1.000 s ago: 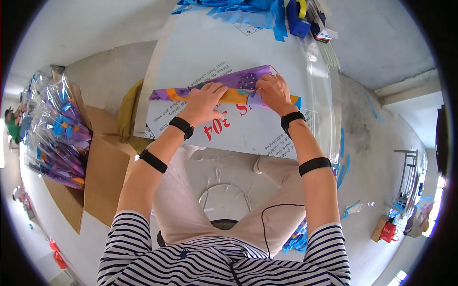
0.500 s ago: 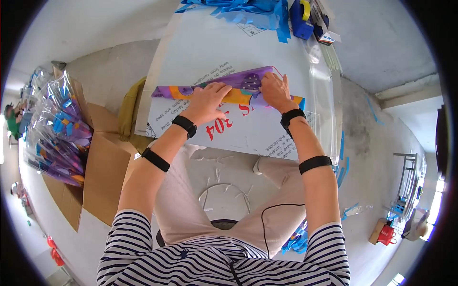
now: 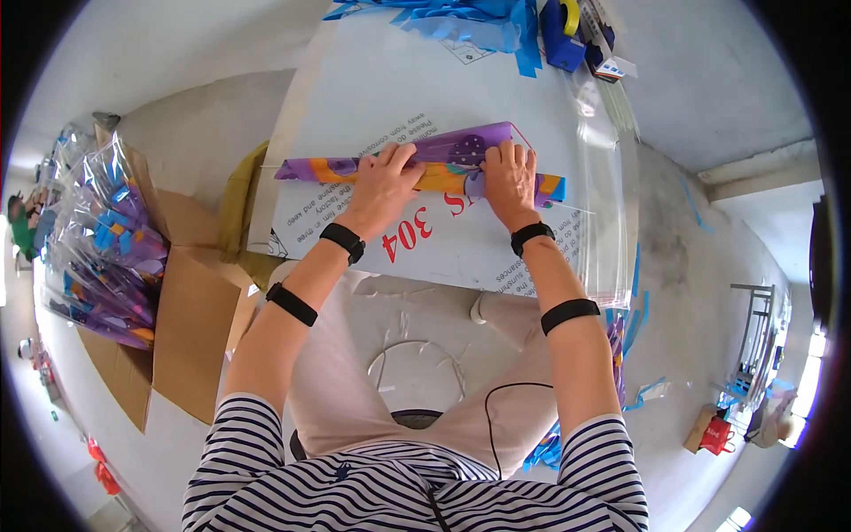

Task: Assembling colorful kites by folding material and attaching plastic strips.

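A long purple sheet (image 3: 449, 144) printed with orange and dark patterns lies across the white board in a narrow, folded strip. My left hand (image 3: 383, 184) is on the middle of the strip, fingers curled over its far side. My right hand (image 3: 509, 182) grips it further right, fingers bent over the top and knuckles up. A thin red line runs along the sheet's far right corner, beside my right fingers. Blue shows at the strip's right end (image 3: 557, 189). My thumbs' undersides and the layers beneath my palms are hidden.
Blue strips (image 3: 461, 19) are heaped at the board's far edge, beside a blue tape dispenser (image 3: 562, 40). Clear plastic film (image 3: 607, 230) covers the board's right side. An open cardboard box (image 3: 191, 328) on the left holds clear-wrapped purple packs (image 3: 115, 239).
The strip has become narrower and more tightly folded, with less of the orange band showing. My right hand has turned more upright, and its forearm has shifted left. My left hand has barely moved.
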Motion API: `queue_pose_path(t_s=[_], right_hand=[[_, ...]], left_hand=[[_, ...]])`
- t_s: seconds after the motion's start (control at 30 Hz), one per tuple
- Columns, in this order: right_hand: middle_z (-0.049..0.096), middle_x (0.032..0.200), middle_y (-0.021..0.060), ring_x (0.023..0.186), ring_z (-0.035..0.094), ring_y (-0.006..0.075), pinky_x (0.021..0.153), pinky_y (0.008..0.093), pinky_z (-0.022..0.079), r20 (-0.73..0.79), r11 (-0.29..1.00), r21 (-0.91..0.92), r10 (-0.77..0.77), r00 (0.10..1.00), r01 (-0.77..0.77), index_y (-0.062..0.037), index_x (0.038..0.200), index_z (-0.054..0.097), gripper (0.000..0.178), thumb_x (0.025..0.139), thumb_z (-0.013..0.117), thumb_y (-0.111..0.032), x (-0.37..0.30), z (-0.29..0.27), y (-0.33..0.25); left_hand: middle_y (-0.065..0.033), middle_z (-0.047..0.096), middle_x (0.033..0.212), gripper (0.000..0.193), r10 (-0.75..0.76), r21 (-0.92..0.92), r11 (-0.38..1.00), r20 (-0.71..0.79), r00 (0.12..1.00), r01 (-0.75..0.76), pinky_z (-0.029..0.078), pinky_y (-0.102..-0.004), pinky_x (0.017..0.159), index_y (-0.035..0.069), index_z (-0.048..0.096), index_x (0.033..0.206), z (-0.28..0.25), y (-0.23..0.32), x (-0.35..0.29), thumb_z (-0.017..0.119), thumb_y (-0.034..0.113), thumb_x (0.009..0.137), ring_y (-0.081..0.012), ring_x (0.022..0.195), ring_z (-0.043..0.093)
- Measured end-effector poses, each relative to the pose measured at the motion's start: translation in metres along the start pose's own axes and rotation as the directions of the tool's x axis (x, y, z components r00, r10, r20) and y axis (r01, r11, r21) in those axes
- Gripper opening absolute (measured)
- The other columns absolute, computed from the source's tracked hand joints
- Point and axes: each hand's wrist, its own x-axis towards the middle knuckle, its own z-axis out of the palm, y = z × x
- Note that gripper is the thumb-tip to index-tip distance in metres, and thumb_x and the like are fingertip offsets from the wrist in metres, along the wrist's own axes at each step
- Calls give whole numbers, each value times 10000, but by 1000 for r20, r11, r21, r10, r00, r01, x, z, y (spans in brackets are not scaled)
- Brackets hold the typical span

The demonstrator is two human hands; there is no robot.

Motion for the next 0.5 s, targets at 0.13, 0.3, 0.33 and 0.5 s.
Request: queue_pose_path(t_s=[0.13, 0.3, 0.33, 0.5], right_hand=[[547, 989, 77, 1020, 547, 286, 944, 473, 402, 0, 998, 58, 5, 1000, -5, -123, 969, 627, 186, 797, 634, -54, 2, -8, -5], [574, 1012, 74, 1046, 551, 278, 964, 472, 398, -27, 974, 217, -63, 998, 68, -104, 989, 639, 202, 798, 700, -130, -12, -31, -2], [580, 1028, 75, 1068, 549, 275, 976, 472, 395, -56, 957, 268, -98, 994, 110, -97, 1003, 643, 236, 795, 729, -168, -16, -42, -6], [600, 1083, 76, 1074, 565, 296, 1015, 502, 386, 18, 958, 275, -94, 995, 86, -85, 1054, 673, 288, 808, 753, -211, -34, -59, 5]], left_hand=[[-3, 583, 1229, 425, 32, 19, 999, 54, 998, -33, 450, -414, 883, 105, 677, 1214, 1, -4, 2, 782, 191, 811, -228, 1181, 554], [-13, 605, 1210, 398, 10, -67, 998, 51, 999, -7, 461, -419, 895, 102, 686, 1206, 3, -3, 2, 766, 156, 820, -224, 1160, 566], [-16, 615, 1194, 381, 4, -67, 998, 47, 999, -1, 468, -416, 898, 98, 689, 1197, 2, -5, 0, 759, 159, 827, -227, 1143, 576], [-24, 654, 1138, 304, 4, -56, 998, 29, 1000, -3, 496, -411, 888, 81, 698, 1147, 2, -12, 7, 728, 159, 855, -246, 1081, 611]])
